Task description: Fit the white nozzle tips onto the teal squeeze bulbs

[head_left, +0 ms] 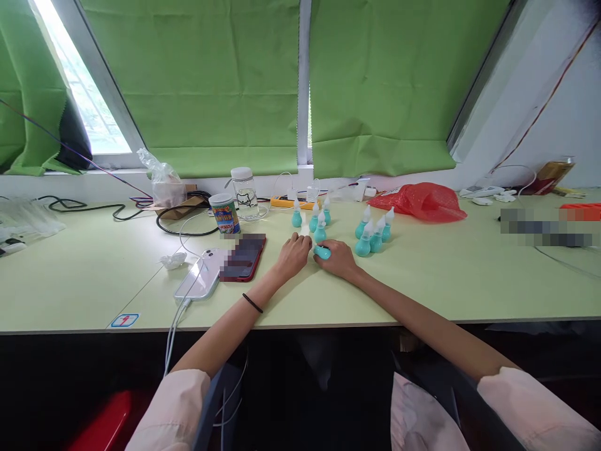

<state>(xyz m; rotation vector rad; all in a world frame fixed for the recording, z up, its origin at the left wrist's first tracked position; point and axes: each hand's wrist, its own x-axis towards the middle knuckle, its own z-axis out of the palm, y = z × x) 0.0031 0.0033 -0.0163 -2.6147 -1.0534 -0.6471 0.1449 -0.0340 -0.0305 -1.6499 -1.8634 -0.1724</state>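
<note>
My right hand (pixel 337 258) is closed around a teal squeeze bulb (pixel 322 252), which lies tilted in its fingers and points toward my left hand. Fingers bent together, my left hand (pixel 295 255) is almost touching it; what it pinches, if anything, is hidden. A small whitish piece (pixel 305 227) shows just beyond the left fingertips. Behind my hands, several teal bulbs with white pointed tips (pixel 320 233) stand upright. To the right is a second cluster of the same bulbs (pixel 363 245).
Left of my hands lie a red-edged phone (pixel 248 258) and a white phone (pixel 200 279) with a cable. Behind them are a patterned canister (pixel 225 216) and a clear jar (pixel 245 195). A red plastic bag (pixel 425 202) lies at the back right. The table's front edge (pixel 328 326) runs below my forearms.
</note>
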